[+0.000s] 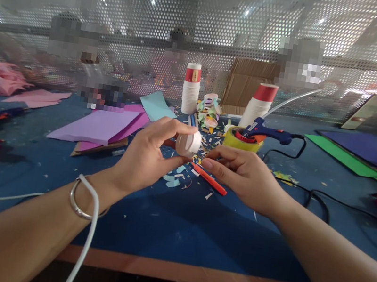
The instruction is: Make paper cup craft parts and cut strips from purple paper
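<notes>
My left hand (152, 154) grips a small white paper cup (188, 144) between thumb and fingers, above the middle of the blue table. Just right of the cup is my right hand (237, 170), its thumb and fingertips pressed together; whatever they pinch is too small to make out. Beneath the hands lies an orange pen (209, 179) among scattered paper scraps (172, 181). Beyond the right hand, a blue glue gun (269, 131) rests on a yellow tape roll (242, 141).
Two stacks of paper cups, one upright (190, 94) and one tilted (256, 109), stand at the back. Purple sheets (96, 126) lie left, green and blue sheets (355, 148) right. A black cable (340, 199) crosses the right side. A white cord hangs over my left wrist.
</notes>
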Motion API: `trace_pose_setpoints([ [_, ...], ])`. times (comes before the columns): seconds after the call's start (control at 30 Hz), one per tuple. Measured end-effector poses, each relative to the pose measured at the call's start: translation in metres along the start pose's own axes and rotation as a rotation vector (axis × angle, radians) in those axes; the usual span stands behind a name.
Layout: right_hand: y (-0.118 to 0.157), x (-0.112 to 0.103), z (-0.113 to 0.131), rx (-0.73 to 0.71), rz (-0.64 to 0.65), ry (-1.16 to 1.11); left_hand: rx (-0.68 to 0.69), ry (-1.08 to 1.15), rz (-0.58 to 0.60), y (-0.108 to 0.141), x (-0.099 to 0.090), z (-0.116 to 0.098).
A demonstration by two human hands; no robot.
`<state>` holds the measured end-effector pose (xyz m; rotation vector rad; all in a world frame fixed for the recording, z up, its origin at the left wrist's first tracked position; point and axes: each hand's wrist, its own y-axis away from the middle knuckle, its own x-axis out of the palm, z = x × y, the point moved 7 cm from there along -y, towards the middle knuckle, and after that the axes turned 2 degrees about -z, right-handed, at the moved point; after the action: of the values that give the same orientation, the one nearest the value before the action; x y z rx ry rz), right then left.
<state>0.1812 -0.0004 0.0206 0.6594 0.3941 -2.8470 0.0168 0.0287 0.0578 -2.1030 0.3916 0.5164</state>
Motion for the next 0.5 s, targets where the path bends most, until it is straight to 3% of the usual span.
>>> trace_pose_setpoints([
  [0.17,0.001,0.000,0.000,0.003,-0.003,0.013,0.033,-0.051,0.003,0.001,-0.001,-0.003],
  [0.5,0.002,-0.001,0.000,-0.024,-0.042,0.114,0.144,-0.386,0.031,0.002,-0.003,-0.021],
])
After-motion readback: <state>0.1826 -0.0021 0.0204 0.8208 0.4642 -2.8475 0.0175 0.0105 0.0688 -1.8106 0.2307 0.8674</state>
